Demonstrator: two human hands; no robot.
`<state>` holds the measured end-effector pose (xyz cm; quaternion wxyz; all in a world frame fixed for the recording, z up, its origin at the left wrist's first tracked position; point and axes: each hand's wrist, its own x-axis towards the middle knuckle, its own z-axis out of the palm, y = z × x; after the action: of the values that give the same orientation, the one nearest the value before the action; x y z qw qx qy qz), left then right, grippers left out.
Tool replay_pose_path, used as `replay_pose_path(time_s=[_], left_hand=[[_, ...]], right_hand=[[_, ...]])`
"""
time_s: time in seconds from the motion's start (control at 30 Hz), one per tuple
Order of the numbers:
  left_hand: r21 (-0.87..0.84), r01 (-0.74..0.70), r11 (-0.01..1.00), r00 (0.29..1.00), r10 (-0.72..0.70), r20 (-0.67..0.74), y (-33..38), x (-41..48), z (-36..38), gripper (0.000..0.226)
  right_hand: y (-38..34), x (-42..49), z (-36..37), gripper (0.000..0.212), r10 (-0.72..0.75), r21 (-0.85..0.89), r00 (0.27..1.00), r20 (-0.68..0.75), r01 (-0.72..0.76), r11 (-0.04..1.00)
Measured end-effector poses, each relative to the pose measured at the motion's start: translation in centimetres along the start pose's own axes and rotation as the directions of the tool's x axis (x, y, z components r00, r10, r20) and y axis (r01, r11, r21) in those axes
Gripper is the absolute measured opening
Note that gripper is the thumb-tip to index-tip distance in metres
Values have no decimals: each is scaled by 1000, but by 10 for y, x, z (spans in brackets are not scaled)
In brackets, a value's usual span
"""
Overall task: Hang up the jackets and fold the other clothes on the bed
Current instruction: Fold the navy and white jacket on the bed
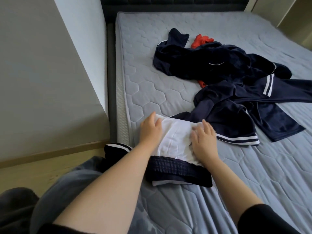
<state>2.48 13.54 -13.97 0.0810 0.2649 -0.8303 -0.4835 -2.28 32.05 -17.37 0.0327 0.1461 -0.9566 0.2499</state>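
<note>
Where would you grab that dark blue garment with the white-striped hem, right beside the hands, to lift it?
Probably by the striped hem, pinched from the near side with the right hand. That edge of the dark blue garment lies flat and free on the mattress, facing the person; its far part is bunched under other dark clothes.

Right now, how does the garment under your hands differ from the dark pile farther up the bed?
The garment shows white cloth; the pile is mostly navy. The garment lies flat near the edge of the bed; the pile sits crumpled farther up. The left hand and right hand rest on the garment; neither touches the pile. Both include navy fabric.
</note>
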Motion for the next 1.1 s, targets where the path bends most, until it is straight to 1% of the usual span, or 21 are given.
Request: replay_pose_path(time_s=[0.07,0.17,0.2,0.3,0.4,0.47,0.53,0.6,0.63,0.67,0.7,0.77,0.8,0.83,0.87,0.9,0.93,0.97,1.0,1.03,1.1], left_hand=[[-34,68,997,996,-66,54,-2,14,-8,42],[0,29,1000,998,-29,47,-2,27,-8,26],[0,23,1000,999,-23,38,-1,29,-7,31],[36,37,999,999,-37,-14,0,29,-1,38],[28,58,998,985,-52,-166,-9,31,2,43],[5,114,993,960,-109,-259,-19,34,2,48],[-89,202,975,921,-220,-322,-29,38,1,51],[-141,286,948,882,-317,-349,-36,41,0,52],[-122,305,945,879,-328,-345,-37,42,0,50],[-63,293,954,894,-297,-336,-37,42,1,47],[43,244,969,920,-217,-326,-36,41,1,43],[311,58,949,952,40,-302,-27,36,-2,32],[408,-72,910,938,200,-282,-20,32,-4,26],[462,-212,861,905,351,-239,-12,25,-3,26],[497,-343,797,866,474,-163,-5,17,0,32],[526,-447,723,832,552,-52,1,8,5,41],[560,-510,653,821,564,89,5,-5,12,50],[601,-537,591,824,521,224,5,-18,21,57],[642,-546,538,829,459,321,2,-29,30,60],[672,-544,503,834,412,367,-4,-36,37,60],[713,-522,468,848,373,376,-13,-41,45,60]], right_hand=[[1,14,-5,32,69,99,993,-100,-59,993],[-2,37,-3,31,250,181,967,-41,-238,954],[-3,43,0,30,281,161,959,-28,-273,949],[-1,51,12,31,270,89,961,-64,-264,960],[4,53,22,39,254,-1,960,-114,-256,967],[7,57,27,44,289,-60,954,-84,-294,954],[7,63,31,45,333,-65,942,-44,-335,940],[7,65,35,44,351,-67,936,-30,-352,933],[7,65,36,44,354,-69,935,-26,-355,932],[8,64,36,44,357,-61,934,-15,-357,932],[9,63,36,43,359,-43,933,3,-359,933],[10,62,30,40,369,39,928,48,-371,928],[9,61,25,37,369,101,928,58,-373,922],[8,58,19,34,364,152,930,47,-367,918],[8,53,14,33,356,174,934,12,-353,919],[9,45,8,35,353,170,935,-30,-343,924],[11,36,3,36,361,164,931,-61,-347,923],[15,26,-1,36,394,175,918,-50,-380,908],[20,17,-5,39,448,194,894,15,-442,876],[24,11,-9,44,500,198,858,116,-513,835],[28,4,-17,58,565,173,765,309,-629,758]])
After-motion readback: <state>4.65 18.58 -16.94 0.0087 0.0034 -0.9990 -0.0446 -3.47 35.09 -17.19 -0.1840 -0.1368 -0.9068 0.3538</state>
